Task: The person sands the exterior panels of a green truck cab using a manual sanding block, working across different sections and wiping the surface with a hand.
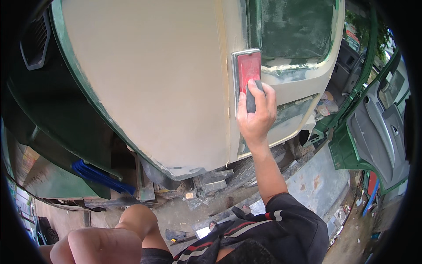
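Observation:
My right hand (258,121) is closed round the dark grip of a red hand sanding block (249,66). The block lies lengthwise against a beige-coated vehicle body panel (149,75), beside a vertical ridge. Just right of it is a recessed green area (294,35) with whitish smears and a pale lower edge. Bare green shows along the panel's curved left border. At the lower left, very near the camera, my left hand (92,246) appears with bent fingers and raised knuckles. What it holds, if anything, is hidden. It is apart from the panel.
An open green vehicle door (373,132) with grey lining stands at the right. Below the panel lie blocks and rubble (213,182) and a scuffed grey sheet (316,176). A blue bundle (103,178) hangs at the left near dark green bodywork (57,110).

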The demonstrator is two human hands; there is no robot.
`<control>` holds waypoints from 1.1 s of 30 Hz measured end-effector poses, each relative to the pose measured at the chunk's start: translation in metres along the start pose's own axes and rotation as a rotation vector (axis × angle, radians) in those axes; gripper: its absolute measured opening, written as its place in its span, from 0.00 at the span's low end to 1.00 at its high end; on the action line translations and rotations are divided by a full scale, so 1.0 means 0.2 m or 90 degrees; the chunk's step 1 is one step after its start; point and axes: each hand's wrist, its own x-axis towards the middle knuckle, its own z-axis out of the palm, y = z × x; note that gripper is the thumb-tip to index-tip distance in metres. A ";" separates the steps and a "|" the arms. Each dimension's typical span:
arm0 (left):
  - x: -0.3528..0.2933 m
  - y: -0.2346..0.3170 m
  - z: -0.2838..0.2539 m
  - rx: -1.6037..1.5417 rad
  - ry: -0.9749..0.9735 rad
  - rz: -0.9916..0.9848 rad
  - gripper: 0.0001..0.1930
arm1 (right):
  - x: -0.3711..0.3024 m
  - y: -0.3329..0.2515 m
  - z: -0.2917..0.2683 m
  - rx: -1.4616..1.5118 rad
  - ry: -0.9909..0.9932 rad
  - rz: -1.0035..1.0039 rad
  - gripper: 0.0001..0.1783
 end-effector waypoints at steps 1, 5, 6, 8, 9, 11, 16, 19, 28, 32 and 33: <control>-0.02 0.06 -0.02 0.060 -0.002 -0.048 0.11 | -0.12 -0.02 -0.01 0.002 -0.013 -0.003 0.24; -0.36 -0.06 -0.19 0.427 -0.069 -0.287 0.20 | 0.14 0.01 0.01 0.003 0.016 -0.019 0.24; -0.41 -0.15 -0.21 0.524 -0.129 -0.345 0.22 | 0.25 -0.04 0.02 0.001 0.022 -0.015 0.24; -0.52 -0.36 -0.25 0.613 -0.236 -0.397 0.26 | 0.41 -0.08 0.04 -0.016 0.026 -0.014 0.24; -0.56 -0.46 -0.24 0.630 -0.265 -0.386 0.29 | 0.38 -0.07 0.04 -0.033 0.033 -0.028 0.25; -0.71 -0.60 -0.26 0.665 -0.309 -0.367 0.35 | 0.20 -0.06 0.00 -0.037 -0.012 -0.008 0.26; -1.17 -0.69 -0.28 0.670 -0.278 -0.473 0.42 | -0.19 0.01 -0.03 -0.004 -0.054 -0.023 0.29; -1.03 -0.83 -0.27 0.710 -0.328 -0.398 0.44 | 0.00 0.00 -0.02 0.031 -0.031 -0.007 0.28; -1.15 -0.79 -0.17 0.740 -0.258 -0.371 0.48 | -0.21 0.04 -0.06 0.034 -0.062 0.012 0.21; -0.87 -0.97 -0.19 0.728 -0.272 -0.359 0.50 | 0.04 0.02 -0.06 0.076 -0.050 0.017 0.23; -0.80 -1.04 -0.20 0.724 -0.272 -0.359 0.50 | 0.23 0.01 -0.04 0.093 -0.049 0.036 0.24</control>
